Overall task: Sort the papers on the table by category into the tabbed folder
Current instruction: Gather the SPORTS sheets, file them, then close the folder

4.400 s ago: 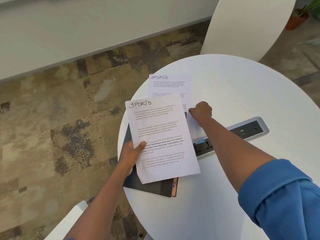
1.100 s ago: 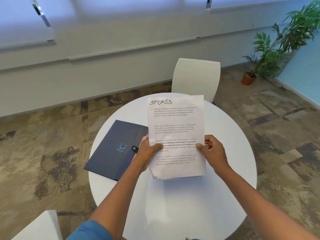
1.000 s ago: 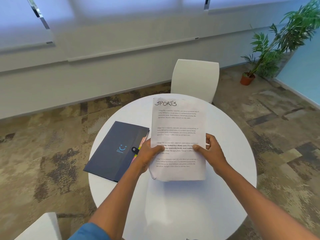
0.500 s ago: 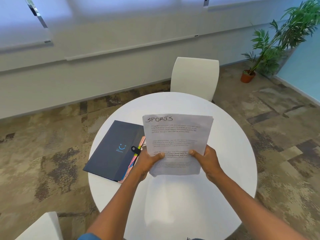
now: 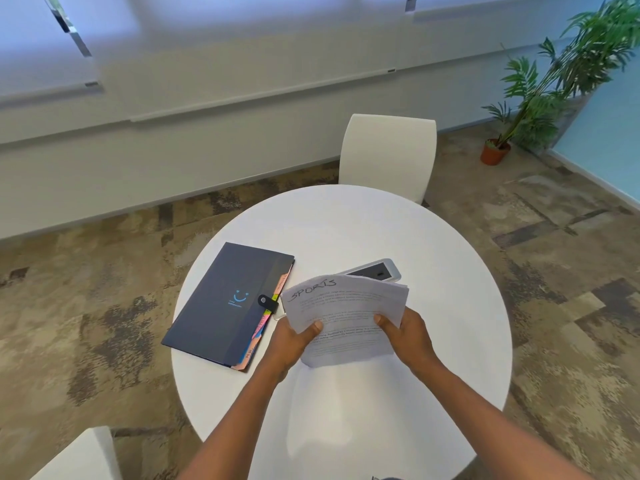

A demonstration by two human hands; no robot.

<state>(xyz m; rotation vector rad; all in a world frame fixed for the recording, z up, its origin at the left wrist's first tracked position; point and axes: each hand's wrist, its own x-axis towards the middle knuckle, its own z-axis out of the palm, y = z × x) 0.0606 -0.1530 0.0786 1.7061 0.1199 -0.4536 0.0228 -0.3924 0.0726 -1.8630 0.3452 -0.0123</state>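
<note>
A stack of white papers (image 5: 346,306), the top sheet headed "SPORTS", is held nearly flat just above the round white table (image 5: 433,306). My left hand (image 5: 294,337) grips its lower left edge and my right hand (image 5: 405,332) grips its lower right edge, thumbs on top. Left of the papers lies the dark blue tabbed folder (image 5: 221,303), closed with its strap fastened, coloured tabs showing along its right edge.
A grey power socket strip (image 5: 377,270) set in the table pokes out behind the papers. A white chair (image 5: 388,154) stands at the far side, another white chair (image 5: 79,459) at the near left. A potted plant (image 5: 554,81) stands at the far right.
The stack, held upright in both hands a second ago, has tipped forward and come down toward the table. The folder has not moved.
</note>
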